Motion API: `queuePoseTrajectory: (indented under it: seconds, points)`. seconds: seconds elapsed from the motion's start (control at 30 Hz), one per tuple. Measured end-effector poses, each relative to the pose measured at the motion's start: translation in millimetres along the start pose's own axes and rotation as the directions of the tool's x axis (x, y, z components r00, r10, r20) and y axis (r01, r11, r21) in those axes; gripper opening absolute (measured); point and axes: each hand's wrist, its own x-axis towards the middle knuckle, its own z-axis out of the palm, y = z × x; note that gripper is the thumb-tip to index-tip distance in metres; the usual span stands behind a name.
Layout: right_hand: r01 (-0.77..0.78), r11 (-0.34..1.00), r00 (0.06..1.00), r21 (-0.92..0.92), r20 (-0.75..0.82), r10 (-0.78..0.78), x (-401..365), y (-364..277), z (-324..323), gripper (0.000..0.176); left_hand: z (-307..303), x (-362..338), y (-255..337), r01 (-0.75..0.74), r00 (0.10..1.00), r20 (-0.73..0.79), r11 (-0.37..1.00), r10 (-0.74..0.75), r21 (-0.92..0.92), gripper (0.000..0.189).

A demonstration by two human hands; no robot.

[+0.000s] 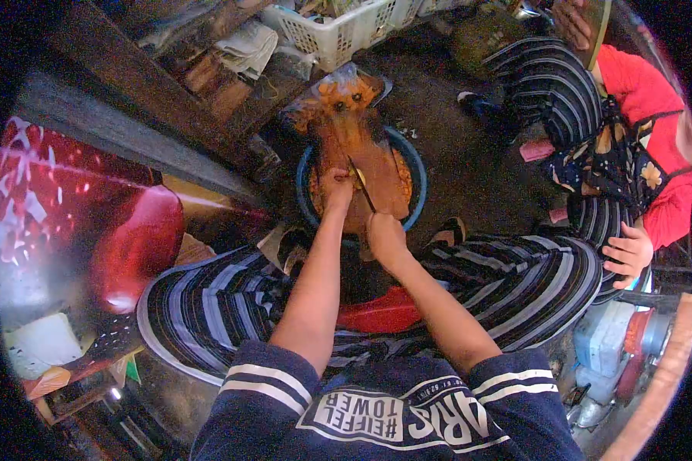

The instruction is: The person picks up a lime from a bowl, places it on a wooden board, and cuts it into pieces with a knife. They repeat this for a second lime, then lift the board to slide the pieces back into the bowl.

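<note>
A wooden board (388,188) is seen from above, laid across a blue tub (420,173) in which small orange pieces (314,188) are held. On the board, a small yellow piece (358,178) is pinched by the curled fingers of the left hand (336,184). A knife (370,197) is gripped in the closed right hand (386,237), its blade slanted across the board, right by the yellow piece and the left fingers. A fingertip could be nicked if the piece were to roll or the blade to slip. The cut could also be thrown off if the board, apparently supported only by the tub, were tipped by uneven pressure.
</note>
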Motion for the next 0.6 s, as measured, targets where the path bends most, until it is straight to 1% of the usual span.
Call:
queuePoseTrajectory:
  seconds: [0.07,0.1,0.13,0.17,0.2,0.23,0.27,0.3,0.37,0.43,0.47,0.5,0.53,0.57,0.6]
  points:
    - [0.01,1.0,1.0,-0.015,0.0,-0.01,5.0,2.7,8.6,0.011,4.5,6.0,-12.2,0.101,0.994,0.048,0.987,-0.096,-0.122,0.015]
    - [0.024,1.0,0.999,-0.006,-0.03,-0.024,6.0,4.1,12.9,0.016,5.1,3.6,-11.4,0.097,0.995,0.05,0.988,-0.091,-0.122,0.015]
    - [0.04,0.999,0.997,0.005,-0.062,-0.04,7.8,4.1,16.8,0.025,4.6,0.4,-11.1,0.099,0.994,0.066,0.967,-0.086,-0.236,0.012]
    - [0.044,0.999,0.996,0.009,-0.072,-0.043,10.9,2.7,21.3,0.025,3.1,1.3,-9.1,0.096,0.994,0.079,0.933,-0.073,-0.348,0.009]
    - [0.051,0.999,0.992,-0.006,-0.113,-0.051,10.4,2.5,25.4,0.026,2.0,1.0,-5.5,0.09,0.995,0.079,0.932,-0.066,-0.35,0.009]
    - [0.059,0.998,0.986,-0.024,-0.154,-0.062,10.8,4.6,27.9,0.027,2.1,0.7,-1.5,0.125,0.991,0.089,0.944,-0.102,-0.305,0.01]
    - [0.058,0.998,0.986,-0.028,-0.157,-0.062,10.6,8.0,30.2,0.027,1.9,-1.8,1.5,0.162,0.985,0.098,0.953,-0.141,-0.258,0.01]
    - [0.04,0.999,0.989,0.002,-0.144,-0.039,5.4,8.1,28.7,0.027,1.8,-7.1,0.0,0.163,0.985,0.104,0.953,-0.14,-0.256,0.01]
    - [0.027,0.999,0.988,0.036,-0.156,-0.021,5.7,7.2,21.6,0.028,1.7,-2.6,4.8,0.174,0.984,0.088,0.935,-0.154,-0.31,0.012]
    - [0.109,0.993,0.987,0.048,-0.125,-0.102,-3.9,15.2,26.3,0.03,7.0,7.6,-7.5,0.151,0.987,0.107,0.933,-0.123,-0.325,0.013]
    - [0.104,0.993,0.988,0.047,-0.117,-0.098,-11.6,17.5,28.4,0.03,10.0,6.4,-19.3,0.146,0.986,0.131,0.93,-0.107,-0.338,0.015]
    - [0.046,0.996,0.996,0.072,-0.083,-0.04,-15.8,16.2,23.6,0.031,9.1,6.8,-19.7,0.145,0.985,0.134,0.929,-0.105,-0.34,0.015]
    - [-0.015,0.995,0.998,0.096,-0.052,0.02,-17.9,15.4,17.8,0.033,9.6,8.9,-18.3,0.17,0.982,0.133,0.943,-0.137,-0.287,0.016]
    - [-0.018,0.995,0.998,0.095,-0.061,0.024,-18.5,17.0,17.9,0.033,10.8,11.3,-16.5,0.194,0.977,0.131,0.953,-0.168,-0.233,0.017]
    - [-0.074,0.99,0.994,0.119,-0.074,0.084,-16.3,19.9,21.7,0.036,16.5,17.8,-24.7,0.187,0.978,0.132,0.953,-0.159,-0.238,0.017]
